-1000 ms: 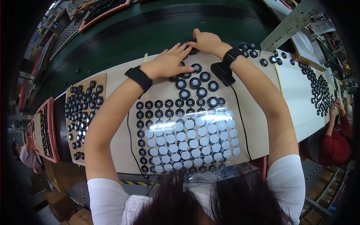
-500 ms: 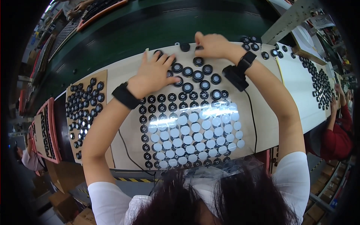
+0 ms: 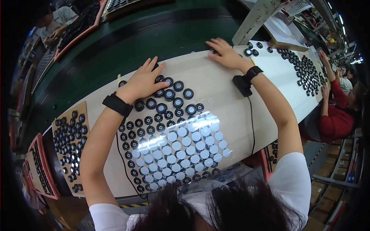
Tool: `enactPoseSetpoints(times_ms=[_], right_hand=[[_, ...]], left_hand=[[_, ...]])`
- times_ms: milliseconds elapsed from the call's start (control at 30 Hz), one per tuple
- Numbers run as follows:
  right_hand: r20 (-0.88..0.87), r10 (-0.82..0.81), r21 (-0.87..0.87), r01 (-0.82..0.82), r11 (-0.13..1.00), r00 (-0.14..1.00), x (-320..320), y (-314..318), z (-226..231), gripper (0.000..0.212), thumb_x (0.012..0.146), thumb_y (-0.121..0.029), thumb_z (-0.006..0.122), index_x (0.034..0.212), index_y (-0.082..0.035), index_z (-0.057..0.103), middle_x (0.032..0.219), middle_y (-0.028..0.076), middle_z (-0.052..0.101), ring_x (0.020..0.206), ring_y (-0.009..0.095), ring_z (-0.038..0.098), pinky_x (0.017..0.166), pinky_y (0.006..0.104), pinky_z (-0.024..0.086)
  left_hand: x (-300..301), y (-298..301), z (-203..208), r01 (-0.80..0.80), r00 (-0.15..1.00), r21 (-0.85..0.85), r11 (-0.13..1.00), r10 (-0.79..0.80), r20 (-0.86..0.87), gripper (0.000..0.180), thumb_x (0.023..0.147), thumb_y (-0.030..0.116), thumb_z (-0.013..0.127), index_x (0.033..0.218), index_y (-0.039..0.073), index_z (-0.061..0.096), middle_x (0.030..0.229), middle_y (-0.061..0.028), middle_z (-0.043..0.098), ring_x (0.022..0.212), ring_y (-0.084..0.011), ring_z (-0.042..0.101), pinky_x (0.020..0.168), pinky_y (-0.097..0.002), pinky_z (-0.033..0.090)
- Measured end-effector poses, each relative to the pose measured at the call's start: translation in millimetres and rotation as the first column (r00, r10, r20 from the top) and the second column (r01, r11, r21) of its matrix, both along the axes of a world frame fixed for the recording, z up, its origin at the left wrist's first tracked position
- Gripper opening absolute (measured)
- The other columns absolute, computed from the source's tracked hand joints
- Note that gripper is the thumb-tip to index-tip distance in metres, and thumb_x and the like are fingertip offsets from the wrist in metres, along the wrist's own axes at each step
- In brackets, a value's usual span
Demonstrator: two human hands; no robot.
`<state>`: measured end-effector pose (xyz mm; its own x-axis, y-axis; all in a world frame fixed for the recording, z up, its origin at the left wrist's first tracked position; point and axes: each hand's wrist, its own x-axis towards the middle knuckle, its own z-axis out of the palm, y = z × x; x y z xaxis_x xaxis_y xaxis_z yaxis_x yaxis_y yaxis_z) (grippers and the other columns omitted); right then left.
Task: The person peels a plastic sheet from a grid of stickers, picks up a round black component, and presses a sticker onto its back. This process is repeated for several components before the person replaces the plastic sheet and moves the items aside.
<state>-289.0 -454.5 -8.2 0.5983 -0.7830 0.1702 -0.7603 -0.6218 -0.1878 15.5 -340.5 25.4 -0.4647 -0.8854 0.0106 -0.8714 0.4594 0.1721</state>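
My left hand [image 3: 143,81] lies with spread fingers over the left side of a loose cluster of round black parts with pale centres [image 3: 169,94], touching some of them. At the table's far edge, my right hand [image 3: 225,54] reaches out with its fingers apart. Something dark shows by its fingertips, partly hidden. Nearer to me are rows of black round parts [image 3: 148,120]. Pale round discs [image 3: 181,154] cover many of these, under a shiny clear sheet [image 3: 192,125].
More black parts crowd a brown board [image 3: 83,111] at the left and the table's right end [image 3: 308,73]. A metal post [image 3: 254,23] rises behind my right hand. A dark green belt [image 3: 173,32] runs beyond the table. A co-worker in red [image 3: 335,111] is at the right.
The view has turned, shifting the table leftward in the picture. My right hand has moved right, away from the loose cluster. My left hand now lies more over the cluster.
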Motion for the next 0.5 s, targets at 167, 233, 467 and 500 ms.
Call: enactPoseSetpoints(times_ms=[167,233,467,500], right_hand=[[0.107,0.349,0.073,-0.358,0.931,0.931,31,43,-7,0.058,0.083,-0.034,0.052,0.131,-0.007,0.031,0.135,0.018,0.029,0.126,0.033,0.025,0.104,0.0376,0.02],[0.056,0.424,0.024,-0.426,0.904,0.904,32,60,5,0.059,0.084,-0.032,0.052,0.132,-0.007,0.029,0.136,0.018,0.027,0.127,0.032,0.024,0.104,0.0376,0.019],[0.352,-0.171,0.337,0.046,0.94,0.92,-72,40,54,0.059,0.084,-0.03,0.053,0.132,-0.007,0.029,0.14,0.013,0.022,0.13,0.026,0.019,0.105,0.0354,0.017],[0.309,-0.21,0.217,0.146,0.965,0.928,-110,26,48,0.059,0.084,-0.03,0.054,0.132,-0.006,0.029,0.14,0.013,0.022,0.13,0.025,0.019,0.105,0.0343,0.017]], left_hand=[[2,-1,-5,-0.021,0.999,0.127,0.992,0.027,-0.039,0.062,0.082,0.043,0.05,0.127,0.003,0.037,0.136,-0.0208,0.027,0.127,-0.0347,0.024,0.102,-0.0415,0.025],[4,2,-4,0.015,1.0,0.109,0.994,-0.014,-0.016,0.061,0.081,0.041,0.052,0.127,0.002,0.037,0.136,-0.0196,0.026,0.126,-0.0356,0.025,0.102,-0.0403,0.024],[10,34,9,-0.105,0.964,0.101,0.989,0.077,0.255,0.063,0.08,0.045,0.051,0.123,0.0,0.041,0.133,-0.0188,0.032,0.125,-0.0309,0.029,0.101,-0.0441,0.024],[7,38,15,-0.088,0.967,0.091,0.992,0.063,0.246,0.063,0.08,0.045,0.051,0.123,0.0,0.041,0.133,-0.0188,0.032,0.125,-0.0309,0.029,0.101,-0.0441,0.024]])
